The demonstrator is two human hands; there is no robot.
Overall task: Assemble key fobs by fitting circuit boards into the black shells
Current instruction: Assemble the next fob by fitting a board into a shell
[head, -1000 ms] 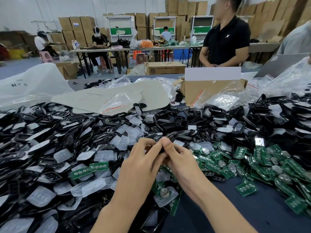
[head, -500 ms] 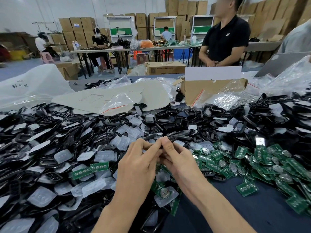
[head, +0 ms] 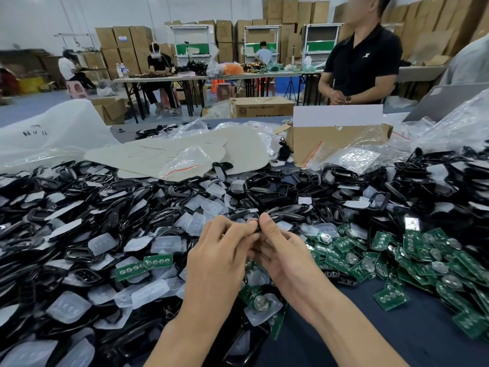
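Between the fingertips of both hands, a black shell (head: 254, 225) is being pinched, mostly hidden by the fingers. The left hand (head: 219, 260) is pinching its left side and the right hand (head: 287, 256) is pinching its right. Whether a board is already sitting inside, I cannot tell. The shell is looking light, stiff and glossy, so probably slippery; gripping it by its rims seems safest. Loose circuit boards (head: 423, 250) are lying just right of the right-hand fingers, thin and likely fragile, best taken by their edges.
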